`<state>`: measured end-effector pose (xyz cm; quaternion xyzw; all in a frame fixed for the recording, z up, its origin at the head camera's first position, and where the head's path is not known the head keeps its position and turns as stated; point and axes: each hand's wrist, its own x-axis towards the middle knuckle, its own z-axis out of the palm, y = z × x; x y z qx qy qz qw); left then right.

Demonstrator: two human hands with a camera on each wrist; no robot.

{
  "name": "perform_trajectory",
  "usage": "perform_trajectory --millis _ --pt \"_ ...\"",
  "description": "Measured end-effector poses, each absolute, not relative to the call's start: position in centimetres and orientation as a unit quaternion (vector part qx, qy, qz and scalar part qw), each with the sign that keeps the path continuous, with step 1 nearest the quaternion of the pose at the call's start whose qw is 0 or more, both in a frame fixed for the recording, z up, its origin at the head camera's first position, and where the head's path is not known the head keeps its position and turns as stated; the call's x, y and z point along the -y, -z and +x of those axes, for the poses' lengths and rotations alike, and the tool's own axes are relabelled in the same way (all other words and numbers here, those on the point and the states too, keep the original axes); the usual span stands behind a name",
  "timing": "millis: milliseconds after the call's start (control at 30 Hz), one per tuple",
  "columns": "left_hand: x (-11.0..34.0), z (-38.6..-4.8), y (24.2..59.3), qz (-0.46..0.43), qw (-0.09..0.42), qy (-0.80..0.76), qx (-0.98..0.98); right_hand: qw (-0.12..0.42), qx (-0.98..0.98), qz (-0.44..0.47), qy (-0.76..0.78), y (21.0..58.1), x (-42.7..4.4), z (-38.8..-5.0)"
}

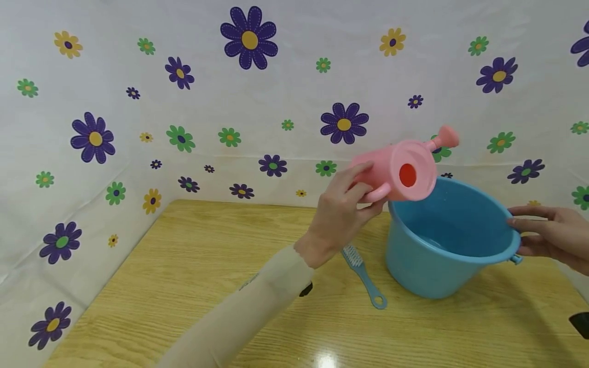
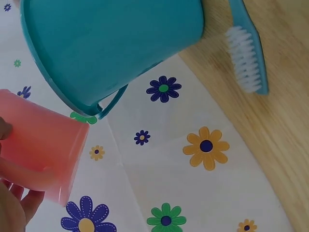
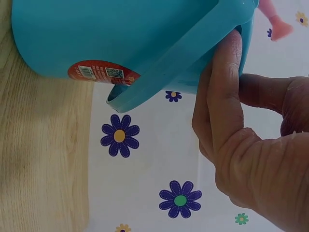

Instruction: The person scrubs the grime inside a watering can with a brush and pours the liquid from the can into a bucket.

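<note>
My left hand grips the handle of a pink watering can, fingers curled round it. The can is raised and tipped, its top opening with a red inside facing the head camera and its spout pointing up to the right. It hangs by the far left rim of a light blue bucket on the table. On the bucket's right side, my right hand pinches the rim between thumb and fingers. Hanging down the outer wall is the bucket's handle, beside a red label. The bucket's floor is partly hidden.
A blue brush with white bristles lies on the wooden table, left of the bucket, its bristle end partly behind my left wrist. A white flowered sheet stands behind the table and along its left side.
</note>
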<state>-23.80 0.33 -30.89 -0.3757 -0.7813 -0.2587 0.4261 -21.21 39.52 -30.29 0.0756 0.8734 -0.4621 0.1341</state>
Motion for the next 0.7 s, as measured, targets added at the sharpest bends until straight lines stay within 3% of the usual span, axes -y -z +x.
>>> perform_trajectory --millis 700 --pt "4.7 -22.1 35.0 -0.203 0.266 0.523 0.784 0.111 -0.888 0.07 0.44 30.9 -38.9 -20.9"
